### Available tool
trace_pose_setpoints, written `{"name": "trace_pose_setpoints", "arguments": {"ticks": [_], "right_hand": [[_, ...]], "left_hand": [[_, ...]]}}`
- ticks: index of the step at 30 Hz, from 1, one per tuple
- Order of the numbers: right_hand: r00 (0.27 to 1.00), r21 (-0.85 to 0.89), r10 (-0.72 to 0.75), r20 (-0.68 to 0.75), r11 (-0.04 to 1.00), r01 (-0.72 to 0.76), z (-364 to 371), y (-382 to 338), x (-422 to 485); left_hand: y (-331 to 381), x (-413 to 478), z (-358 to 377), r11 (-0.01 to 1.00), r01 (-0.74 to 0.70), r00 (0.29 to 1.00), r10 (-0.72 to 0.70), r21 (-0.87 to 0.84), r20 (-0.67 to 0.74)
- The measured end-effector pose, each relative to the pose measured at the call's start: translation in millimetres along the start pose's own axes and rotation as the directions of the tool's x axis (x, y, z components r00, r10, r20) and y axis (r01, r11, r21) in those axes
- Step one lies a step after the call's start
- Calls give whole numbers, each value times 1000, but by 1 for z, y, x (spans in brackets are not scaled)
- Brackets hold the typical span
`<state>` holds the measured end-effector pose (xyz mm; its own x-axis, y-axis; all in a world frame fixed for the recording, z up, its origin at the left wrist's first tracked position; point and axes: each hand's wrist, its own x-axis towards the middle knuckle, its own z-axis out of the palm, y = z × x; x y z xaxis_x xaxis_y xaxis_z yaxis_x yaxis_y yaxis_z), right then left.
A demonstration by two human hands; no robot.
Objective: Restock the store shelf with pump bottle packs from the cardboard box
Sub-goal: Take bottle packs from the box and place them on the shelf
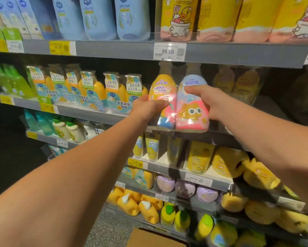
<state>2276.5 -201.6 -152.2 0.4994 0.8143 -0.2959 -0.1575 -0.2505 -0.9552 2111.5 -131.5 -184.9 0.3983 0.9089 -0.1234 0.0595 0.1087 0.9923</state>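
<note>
A clear-wrapped pump bottle pack [180, 111] holds two bottles side by side, one orange and one pale blue, both with pink lower labels. It stands upright at the front edge of the second shelf [267, 111], its pump tops just under the shelf above. My left hand [146, 106] grips the pack's left side, thumb across the orange bottle. My right hand [205, 100] grips the right side, thumb on the blue bottle's shoulder. A corner of the cardboard box [149, 237] shows on the floor at the bottom.
Similar packs [238, 82] stand deeper on the same shelf to the right. Blue and orange twin packs [114, 93] fill the shelf to the left. Yellow duck bottles [178, 18] sit on the shelf above, behind a 39.50 price tag [169, 51]. Lower shelves hold yellow and purple bottles.
</note>
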Motion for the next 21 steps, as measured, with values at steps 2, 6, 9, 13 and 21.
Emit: {"name": "trace_pose_setpoints", "arguments": {"ticks": [2,6,9,13,21], "right_hand": [[999,12,-17,-38,1000,18,4,1,-1],[992,24,-91,-92,995,93,6,-2,3],[973,14,-175,-151,984,179,6,-10,7],[960,-21,-202,-192,979,202,6,-10,13],[957,-20,-166,-236,986,166,6,2,30]], "left_hand": [[-3,7,-2,999,-50,999,50,-5,-6],[0,13,1,993,-119,992,119,-8,-44],[2,20,6,987,-158,987,158,11,-36],[0,28,10,989,-130,991,132,65,-35],[-8,50,18,970,-223,973,227,98,-36]]}}
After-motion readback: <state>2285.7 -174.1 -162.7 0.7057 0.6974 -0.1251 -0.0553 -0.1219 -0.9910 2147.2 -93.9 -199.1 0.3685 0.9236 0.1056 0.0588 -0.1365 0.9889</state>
